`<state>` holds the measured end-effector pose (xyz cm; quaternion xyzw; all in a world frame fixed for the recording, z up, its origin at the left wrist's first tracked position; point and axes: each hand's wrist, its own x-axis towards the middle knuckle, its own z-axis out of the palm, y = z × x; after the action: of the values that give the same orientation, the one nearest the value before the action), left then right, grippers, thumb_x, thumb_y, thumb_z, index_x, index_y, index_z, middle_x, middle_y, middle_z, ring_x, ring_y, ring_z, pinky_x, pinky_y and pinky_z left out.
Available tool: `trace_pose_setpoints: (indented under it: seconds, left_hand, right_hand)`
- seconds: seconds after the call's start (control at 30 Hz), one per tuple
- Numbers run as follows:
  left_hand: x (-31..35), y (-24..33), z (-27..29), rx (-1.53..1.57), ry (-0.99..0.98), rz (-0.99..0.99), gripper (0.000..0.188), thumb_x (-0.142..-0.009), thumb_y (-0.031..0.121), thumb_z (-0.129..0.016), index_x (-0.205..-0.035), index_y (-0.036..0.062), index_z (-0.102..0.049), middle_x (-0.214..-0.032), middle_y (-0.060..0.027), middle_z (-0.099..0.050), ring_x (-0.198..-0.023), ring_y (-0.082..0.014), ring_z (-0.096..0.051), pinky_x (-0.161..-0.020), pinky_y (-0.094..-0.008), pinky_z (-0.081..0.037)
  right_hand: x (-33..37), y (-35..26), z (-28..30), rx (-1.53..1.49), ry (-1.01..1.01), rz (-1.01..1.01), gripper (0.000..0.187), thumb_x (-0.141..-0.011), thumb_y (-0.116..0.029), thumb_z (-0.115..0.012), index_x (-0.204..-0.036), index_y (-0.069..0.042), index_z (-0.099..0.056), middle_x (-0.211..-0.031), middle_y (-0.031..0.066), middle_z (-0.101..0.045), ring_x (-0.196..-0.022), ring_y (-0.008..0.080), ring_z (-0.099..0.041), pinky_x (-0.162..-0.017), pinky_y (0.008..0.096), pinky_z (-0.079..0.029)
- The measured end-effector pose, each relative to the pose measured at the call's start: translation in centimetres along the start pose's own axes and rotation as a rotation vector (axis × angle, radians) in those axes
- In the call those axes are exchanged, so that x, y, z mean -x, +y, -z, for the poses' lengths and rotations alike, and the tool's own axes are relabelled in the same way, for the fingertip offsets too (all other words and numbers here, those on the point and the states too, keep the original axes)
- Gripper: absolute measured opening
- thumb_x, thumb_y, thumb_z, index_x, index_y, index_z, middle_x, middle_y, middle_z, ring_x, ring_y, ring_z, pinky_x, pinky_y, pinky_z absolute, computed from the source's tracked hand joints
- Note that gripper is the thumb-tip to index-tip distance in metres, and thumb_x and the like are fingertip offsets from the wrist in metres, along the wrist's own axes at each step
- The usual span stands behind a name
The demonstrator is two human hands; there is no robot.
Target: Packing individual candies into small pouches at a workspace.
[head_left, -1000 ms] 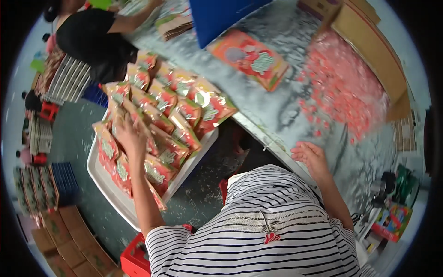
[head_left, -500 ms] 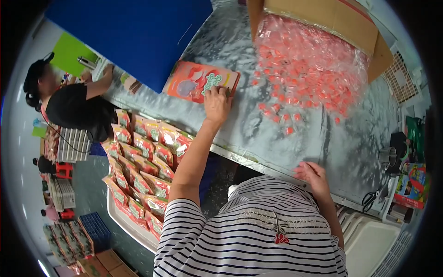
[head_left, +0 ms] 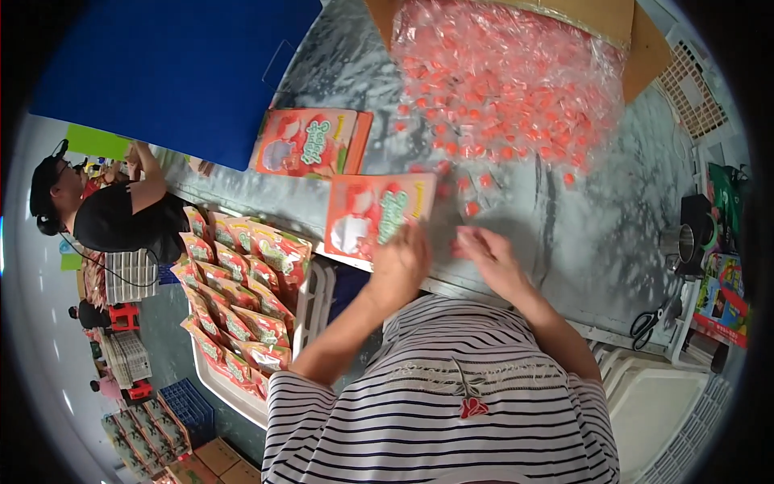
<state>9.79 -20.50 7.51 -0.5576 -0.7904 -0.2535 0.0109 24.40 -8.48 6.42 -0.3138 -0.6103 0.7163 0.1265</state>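
Note:
My left hand grips the lower right edge of a flat red printed pouch, held over the near edge of the table. The pouch has a green-and-white design and a clear window. Just right of it, my right hand hovers with its fingers stretched toward the pouch, somewhat blurred; I make out nothing in it. A stack of the same flat pouches lies farther back by a blue panel. Small red wrapped pieces lie loose on the table beyond my hands.
A cardboard box spills a heap of clear-wrapped red pieces. At left, a white tray holds several filled pouches. A large blue panel stands at back left. Black scissors lie at right. Another person works at left.
My left hand has drawn one pouch from the stack toward me. My right hand has come up and left, close to that pouch. The view has shifted a little.

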Motion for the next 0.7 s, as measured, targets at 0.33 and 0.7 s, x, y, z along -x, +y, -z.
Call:
trace_pose_setpoints:
  seconds: [0.33,0.7]
  left_hand:
    - [-2.7,3.9,2.7,0.182,0.057,-0.086,0.04,-0.083,0.011,-0.065,-0.119,-0.0047,-0.055,-0.112,-0.0212,-0.055,-0.105,-0.0395,-0.051,-0.095,-0.0488,-0.041]
    - [-3.0,3.6,4.2,0.017,-0.205,-0.559,0.052,-0.072,0.008,-0.062,-0.124,0.0053,-0.059,-0.138,-0.0197,-0.042,-0.125,-0.041,-0.043,-0.102,-0.0491,-0.041]
  right_hand:
    - [-0.2,-0.1,3.0,0.151,-0.034,0.231,0.021,-0.092,-0.013,-0.062,-0.079,0.004,-0.06,-0.057,0.0034,-0.046,-0.057,0.0056,-0.038,-0.049,0.0276,-0.034]
    - [1.2,-0.9,2.2,-0.265,-0.211,0.055,0.015,-0.09,-0.013,-0.066,-0.084,0.0,-0.067,-0.069,-0.0055,-0.058,-0.065,0.002,-0.05,-0.056,0.0217,-0.042]
